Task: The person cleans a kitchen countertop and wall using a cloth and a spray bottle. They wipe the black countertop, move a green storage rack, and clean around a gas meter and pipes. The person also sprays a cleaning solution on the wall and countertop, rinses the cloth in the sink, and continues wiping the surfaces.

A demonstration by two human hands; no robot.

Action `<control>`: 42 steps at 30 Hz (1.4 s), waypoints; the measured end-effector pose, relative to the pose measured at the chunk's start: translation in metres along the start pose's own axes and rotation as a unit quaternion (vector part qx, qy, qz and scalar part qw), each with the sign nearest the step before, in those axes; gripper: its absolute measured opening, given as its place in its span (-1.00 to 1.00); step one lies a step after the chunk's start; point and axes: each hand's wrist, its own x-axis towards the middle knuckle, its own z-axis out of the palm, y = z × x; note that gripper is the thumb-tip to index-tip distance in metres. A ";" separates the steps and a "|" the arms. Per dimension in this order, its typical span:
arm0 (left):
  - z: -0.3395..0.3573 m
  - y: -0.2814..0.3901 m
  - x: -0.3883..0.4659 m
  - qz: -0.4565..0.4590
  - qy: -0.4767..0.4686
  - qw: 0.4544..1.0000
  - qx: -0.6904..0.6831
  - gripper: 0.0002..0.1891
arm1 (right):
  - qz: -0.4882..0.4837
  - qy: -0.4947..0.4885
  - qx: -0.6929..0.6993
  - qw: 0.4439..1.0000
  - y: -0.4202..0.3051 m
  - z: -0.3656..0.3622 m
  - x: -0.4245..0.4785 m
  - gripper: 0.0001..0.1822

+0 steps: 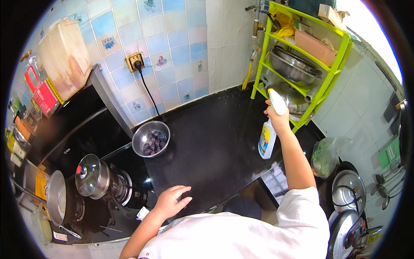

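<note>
My right hand (277, 117) grips a white spray bottle (267, 140) by its neck, just below the trigger head. The bottle bears a blue and yellow label and is tilted over the right part of the black countertop (207, 142). My left hand (173, 201) is low over the counter's front edge, thumb and fingers apart. A small dark patch shows between its thumb and fingers; whether it is a held thing I cannot tell. Ahead and to the left, a steel bowl (139, 134) holds several dark purple plums (155, 142).
A green shelf rack (261, 61) with steel pots (294, 66) stands at the back right. On the left, a lidded pot (93, 176) and a wide pan (55, 197) sit at the gas stove. A bag of greens (325, 158) and pot lids (349, 187) lie right.
</note>
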 end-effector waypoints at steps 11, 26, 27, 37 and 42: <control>0.005 -0.001 0.007 -0.011 -0.014 1.000 0.001 -0.67 | 0.116 -0.065 -0.018 0.991 0.030 -0.007 -0.020 -0.74; 0.006 -0.003 0.002 -0.039 -0.007 0.999 -0.012 -0.67 | 0.081 -0.156 -0.006 0.984 0.034 0.019 -0.039 -0.78; 0.006 -0.003 0.000 -0.042 -0.007 0.999 -0.013 -0.67 | 0.078 -0.147 0.011 0.986 0.035 0.021 -0.042 -0.78; 0.015 -0.011 -0.007 -0.025 -0.011 0.999 -0.028 -0.66 | 0.083 -0.067 0.087 0.991 0.028 0.020 -0.078 -0.68; 0.022 -0.006 0.002 -0.007 -0.050 0.997 -0.054 -0.66 | 0.081 -0.043 0.084 0.992 0.022 0.012 -0.085 -0.70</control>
